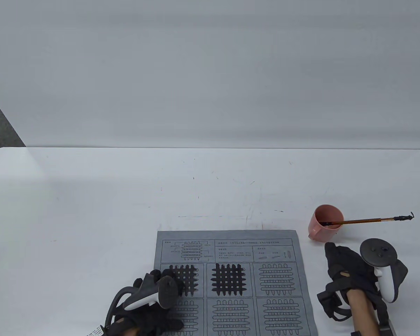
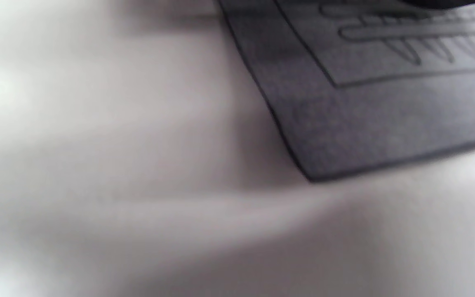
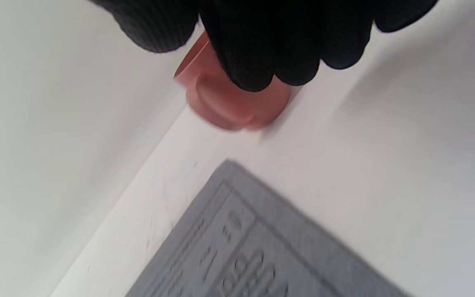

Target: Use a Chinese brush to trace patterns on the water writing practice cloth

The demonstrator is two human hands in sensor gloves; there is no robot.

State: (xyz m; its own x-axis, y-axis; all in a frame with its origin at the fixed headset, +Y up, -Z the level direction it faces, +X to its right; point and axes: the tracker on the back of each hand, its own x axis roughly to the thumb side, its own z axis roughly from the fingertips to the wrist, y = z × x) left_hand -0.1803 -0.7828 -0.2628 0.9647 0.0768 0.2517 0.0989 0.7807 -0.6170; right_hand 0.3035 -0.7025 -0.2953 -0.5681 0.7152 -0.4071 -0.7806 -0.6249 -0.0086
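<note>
The grey practice cloth [image 1: 231, 252] lies at the table's front middle; its two upper-left grid patterns are filled in dark, the others are outlines. It also shows in the left wrist view [image 2: 369, 115] and the right wrist view [image 3: 241, 239]. The brush [image 1: 365, 220] rests with its tip inside the pink cup [image 1: 323, 227] and its handle pointing right. My left hand [image 1: 154, 297] rests on the cloth's lower-left part. My right hand [image 1: 346, 269] is empty just below the cup, fingers pointing toward it. The cup also shows in the right wrist view [image 3: 229, 105] behind my fingertips [image 3: 270, 49].
The white table [image 1: 126, 196] stretches behind the cloth to a white backdrop. The table's back edge runs across the middle of the table view. The cup stands right of the cloth's upper-right corner.
</note>
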